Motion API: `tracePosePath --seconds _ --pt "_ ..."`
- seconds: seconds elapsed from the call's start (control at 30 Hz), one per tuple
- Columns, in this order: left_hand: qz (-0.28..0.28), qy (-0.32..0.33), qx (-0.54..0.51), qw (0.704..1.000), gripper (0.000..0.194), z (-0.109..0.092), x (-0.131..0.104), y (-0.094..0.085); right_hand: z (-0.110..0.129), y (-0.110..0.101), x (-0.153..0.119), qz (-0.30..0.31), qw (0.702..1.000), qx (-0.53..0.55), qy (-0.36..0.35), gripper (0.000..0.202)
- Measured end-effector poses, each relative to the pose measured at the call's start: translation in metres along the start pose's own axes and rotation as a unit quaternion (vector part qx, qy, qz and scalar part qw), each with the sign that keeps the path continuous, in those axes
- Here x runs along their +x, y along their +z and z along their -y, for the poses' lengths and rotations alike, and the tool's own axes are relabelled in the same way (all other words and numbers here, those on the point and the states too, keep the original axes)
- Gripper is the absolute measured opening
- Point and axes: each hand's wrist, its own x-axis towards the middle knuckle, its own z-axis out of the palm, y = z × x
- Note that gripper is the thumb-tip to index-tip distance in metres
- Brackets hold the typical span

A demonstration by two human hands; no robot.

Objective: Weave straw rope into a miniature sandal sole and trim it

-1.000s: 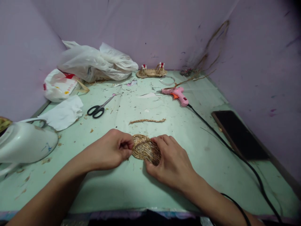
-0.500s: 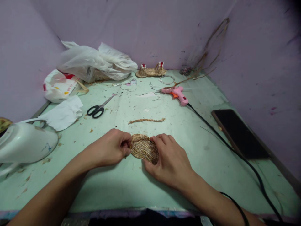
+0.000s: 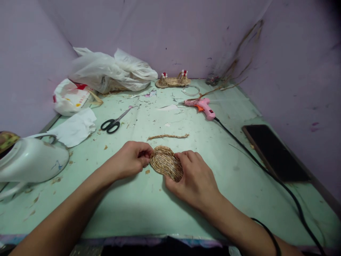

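An oval sole-shaped piece of coiled straw braid (image 3: pixel 165 161) is held just above or on the table in front of me. My right hand (image 3: pixel 192 177) grips its right end, thumb at the near edge and fingers at the far edge. At its left end my left hand (image 3: pixel 135 159) pinches the rim between thumb and fingertips; whether a loose strand is in the pinch is hidden. Just beyond the piece lies a short length of braided straw cord (image 3: pixel 168 136).
A pink glue gun (image 3: pixel 202 106) with a black cable lies beyond, right of centre. Black-handled scissors (image 3: pixel 113 124) lie left, near a white pitcher (image 3: pixel 39 160). A phone (image 3: pixel 274 153) is on the right. At the back are plastic bags (image 3: pixel 114 71) and beaded straw slippers (image 3: pixel 172 81).
The straw piece has tilted slightly, showing more of its left end. My left hand has moved slightly up and right along with it. The view has shifted a little.
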Motion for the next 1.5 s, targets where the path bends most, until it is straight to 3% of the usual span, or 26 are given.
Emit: tracePosePath --seconds 0.13,0.53,0.7,0.83,1.0,1.13,1.23,1.33,1.5 --pt "0.002 -0.053 -0.012 0.999 0.007 0.000 0.003 0.003 -0.002 0.002 -0.001 -0.011 1.000 -0.002 -0.013 0.033" --pt "-0.014 -0.032 0.047 0.998 0.014 -0.005 0.000 0.006 -0.002 0.003 -0.001 -0.014 1.000 0.001 -0.015 0.033" --pt "-0.023 -0.043 -0.014 0.999 0.011 -0.001 0.001 0.008 -0.001 0.002 0.000 -0.035 0.999 0.024 0.000 0.032" --pt "-0.070 -0.058 -0.063 0.994 0.005 -0.006 0.003 0.007 -0.002 -0.001 0.002 -0.050 0.997 0.059 0.017 0.033" --pt "-0.103 -0.131 -0.204 0.965 0.007 -0.019 0.004 0.007 -0.002 -0.004 0.002 -0.061 0.991 0.112 0.036 0.041" --pt "-0.147 -0.119 -0.249 0.950 0.009 -0.017 0.006 0.007 0.000 -0.005 -0.001 -0.012 0.983 0.177 0.040 0.042" --pt "-0.166 -0.108 -0.267 0.943 0.010 -0.008 0.009 0.006 -0.001 -0.007 -0.002 0.038 0.974 0.220 0.046 0.030" --pt "-0.156 -0.095 -0.285 0.941 0.010 -0.002 0.011 0.005 -0.005 -0.009 -0.001 0.087 0.972 0.216 0.036 0.017" --pt "-0.104 -0.082 -0.297 0.946 0.011 -0.001 0.012 0.006 -0.023 -0.014 0.005 0.146 0.960 0.228 0.067 0.026"
